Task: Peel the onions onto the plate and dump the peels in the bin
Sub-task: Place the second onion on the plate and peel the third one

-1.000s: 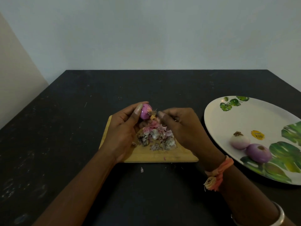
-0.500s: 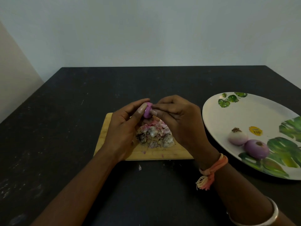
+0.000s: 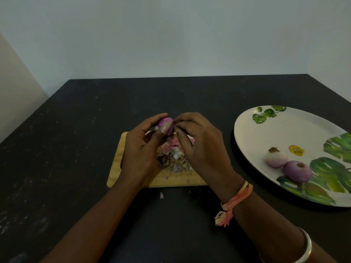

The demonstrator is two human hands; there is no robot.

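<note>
The left hand [image 3: 140, 149] grips a small purple onion [image 3: 167, 124] between thumb and curled fingers, above the far edge of the wooden cutting board [image 3: 116, 168]. The right hand [image 3: 201, 149] has its fingers curled against the onion's right side, apparently pinching its skin; the contact point is hidden. A pile of peels [image 3: 175, 158] lies on the board between the hands. On the leaf-print plate [image 3: 284, 128], at the right of the black tabletop [image 3: 76, 130], a pale peeled onion [image 3: 276, 158] and a purple peeled onion [image 3: 298, 170] lie; these 2 touch.
</note>
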